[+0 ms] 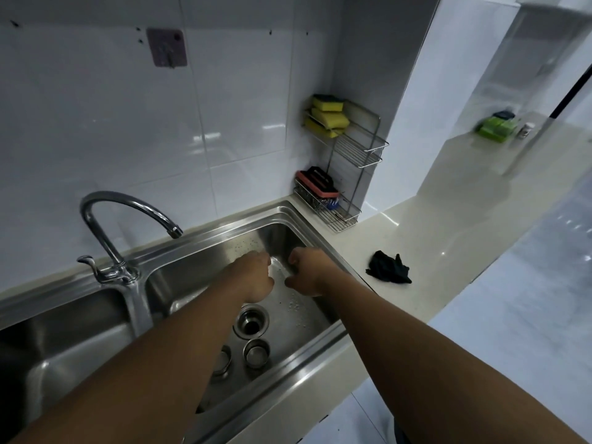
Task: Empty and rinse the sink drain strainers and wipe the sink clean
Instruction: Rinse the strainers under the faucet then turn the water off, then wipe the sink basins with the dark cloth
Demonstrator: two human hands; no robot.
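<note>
2 strainers (256, 347) beside open drain (252, 325), faucet (128, 213) overhanging basin's left

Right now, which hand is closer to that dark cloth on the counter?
The right hand. It hovers inside the basin just left of the dark cloth; the left hand is farther left, beyond it.

Yellow sponges (330, 115) atop wire rack (358, 155); green box (496, 128) far counter.

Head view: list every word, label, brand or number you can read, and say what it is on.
No text can be read anywhere.
Green packages on the far counter: any print too blurred.
Small jar beside them: label too small.
Wall hook plate: no lettering visible.
</note>
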